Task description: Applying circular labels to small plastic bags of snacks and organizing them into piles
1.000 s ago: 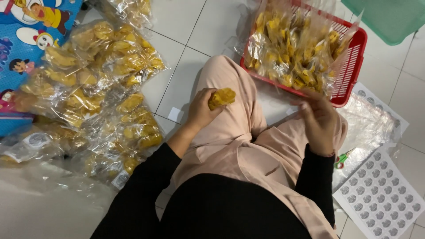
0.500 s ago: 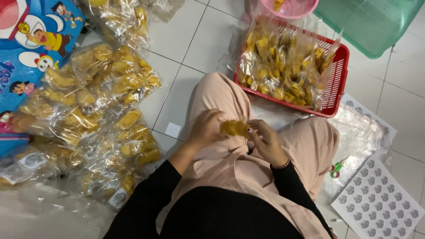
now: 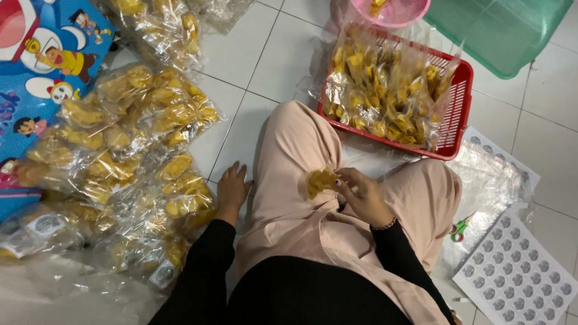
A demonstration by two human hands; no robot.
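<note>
Yellow chips in a small clear packet (image 3: 321, 180) are pinched at the right hand (image 3: 364, 197), fingertips closed on the packet's edge, held just above the lap. The left hand (image 3: 232, 191) is laid flat and empty on the floor tile (image 3: 241, 129) beside the knee, fingers spread, gripping nothing. Whether the packet's mouth is sealed cannot be told from here; it is half hidden by the fingers. For a clean hold, the packet is best kept pinched by its plastic edge, not squeezed over the chips, which look brittle. Further out, a red basket (image 3: 459, 105) lined with plastic and full of chips is seen just past the knees. Filled bags (image 3: 129, 150) are heaped on the left. A sheet of round stickers (image 3: 518, 274) and small scissors (image 3: 460, 229) are found on the right.
</note>
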